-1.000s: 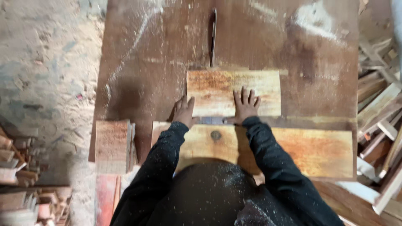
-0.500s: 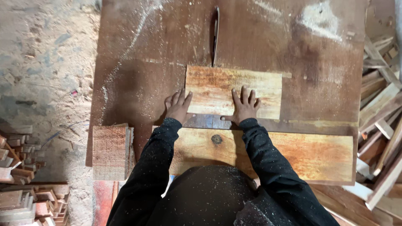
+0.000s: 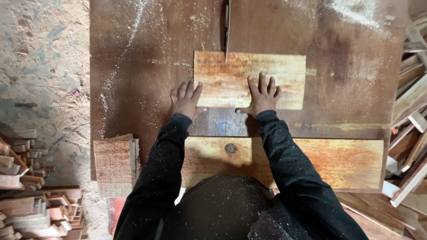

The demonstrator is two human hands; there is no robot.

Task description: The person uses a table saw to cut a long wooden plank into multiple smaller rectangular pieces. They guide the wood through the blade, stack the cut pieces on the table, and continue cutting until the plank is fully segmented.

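Observation:
A short orange-brown wooden board point(image 3: 249, 80) lies flat on a dark brown saw table point(image 3: 147, 58). Its far edge touches the saw blade point(image 3: 227, 22), which stands up from a slot in the table. My right hand point(image 3: 263, 94) presses flat on the board's near half, fingers spread. My left hand point(image 3: 186, 98) rests with fingers apart at the board's near left corner, partly on the table. Both arms wear black sleeves dusted with sawdust.
A longer knotted plank point(image 3: 311, 162) lies across the table's near edge under my arms. A stack of cut boards point(image 3: 116, 164) sits at the near left corner. Offcut piles lie on the floor at left point(image 3: 31, 204) and right point(image 3: 413, 115). Sawdust streaks the table.
The short board and both hands have slid away from me, bringing the board's far edge up against the blade. My left hand has moved closer to the board's corner.

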